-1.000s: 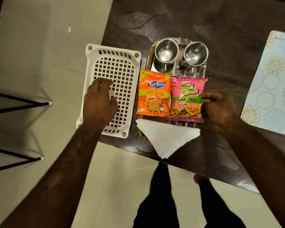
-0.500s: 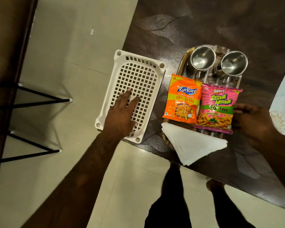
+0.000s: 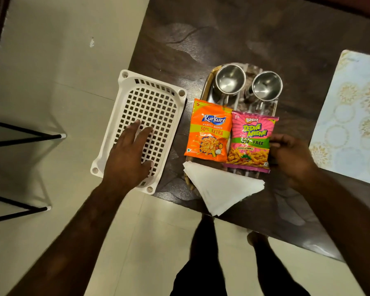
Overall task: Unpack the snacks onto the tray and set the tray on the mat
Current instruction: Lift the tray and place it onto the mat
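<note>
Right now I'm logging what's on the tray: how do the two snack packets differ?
The Kurkure packet is orange and lies on the left, untouched; the Bingo packet is pink, lies on the right, with the right hand at its edge. The Bingo packet sits slightly nearer the person. Both lie flat, face up and unopened on the tray.

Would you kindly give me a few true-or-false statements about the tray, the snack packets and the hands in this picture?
1. Two steel cups stand on the tray. True.
2. The orange Kurkure packet lies in the white plastic basket. False: it lies on the tray.
3. The left hand rests on the basket. True.
4. The tray sits on the pale patterned mat. False: it sits on the dark table, beside the mat.
</note>
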Demonstrator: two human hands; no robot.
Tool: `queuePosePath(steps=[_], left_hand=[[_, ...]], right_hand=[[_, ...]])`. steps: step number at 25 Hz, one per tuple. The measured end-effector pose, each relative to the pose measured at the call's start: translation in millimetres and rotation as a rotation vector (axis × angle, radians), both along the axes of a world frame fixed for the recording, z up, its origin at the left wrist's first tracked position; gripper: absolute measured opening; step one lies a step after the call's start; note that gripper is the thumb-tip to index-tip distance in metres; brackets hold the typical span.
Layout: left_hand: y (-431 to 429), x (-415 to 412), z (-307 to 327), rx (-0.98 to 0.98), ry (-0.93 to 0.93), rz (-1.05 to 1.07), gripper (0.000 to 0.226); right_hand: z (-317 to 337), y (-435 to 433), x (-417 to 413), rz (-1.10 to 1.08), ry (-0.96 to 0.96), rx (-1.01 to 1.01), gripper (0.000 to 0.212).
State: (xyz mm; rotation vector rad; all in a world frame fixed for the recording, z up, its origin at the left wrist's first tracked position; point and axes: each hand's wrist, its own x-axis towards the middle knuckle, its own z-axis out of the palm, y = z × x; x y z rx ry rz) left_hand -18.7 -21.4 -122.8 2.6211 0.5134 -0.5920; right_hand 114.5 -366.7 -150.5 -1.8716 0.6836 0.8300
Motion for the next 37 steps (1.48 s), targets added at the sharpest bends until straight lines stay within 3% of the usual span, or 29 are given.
queuePosePath(steps=[2, 4, 6, 9, 12, 17, 20, 27, 29, 33, 37], left_hand=[[-22.7, -7.2, 14.8, -0.034, -0.240, 0.143, 0.058], [-57.9, -18.1, 28.9, -0.140, -0.334, 0.311, 0.040], [-95.8, -29.8, 34.9, -0.370, -0.191, 0.635, 0.036], [-138.1, -44.5, 28.7, -0.708, 0.146, 1.242, 0.038], [-157.2, -46.5, 22.4, -0.875, 0.324, 1.545, 0.027], [-172.7, -30.0, 18.0, -1.053, 0.284, 1.590, 0.026], [-176.7, -26.2, 13.3, -1.092, 0.223, 1.589, 0.039], [-189.9, -38.9, 10.9, -1.062, 0.149, 1.604, 0.048], [-181.1, -43.1, 16.7, -1.054, 0.102, 1.568, 0.045], [-159.5, -39.2, 43.2, -1.003, -0.015, 1.277, 0.058], [-152.7, -8.2, 54.5, -0.935, -0.049, 1.081, 0.055]], right_hand=[[1.8, -1.6, 4.3, 0.023, -0.044, -0.060, 0.037], [7.7, -3.0, 19.3, 0.081, -0.209, -0.222, 0.049], [16.5, 2.5, 44.5, 0.126, -0.368, -0.301, 0.053], [25.6, 19.9, 98.9, 0.138, -0.545, -0.239, 0.056], [31.0, 46.5, 156.8, 0.201, -0.639, -0.214, 0.042], [17.2, 100.7, 192.5, 0.664, -0.369, -0.092, 0.038], [3.0, 110.1, 184.0, 0.814, -0.353, -0.113, 0.042], [-0.3, 94.7, 181.2, 0.708, -0.318, -0.032, 0.041], [7.9, 78.5, 173.7, 0.709, -0.324, -0.042, 0.050], [43.9, 8.5, 151.0, 0.561, -0.336, -0.072, 0.053], [69.2, -83.6, 121.1, 0.278, -0.124, -0.070, 0.051]])
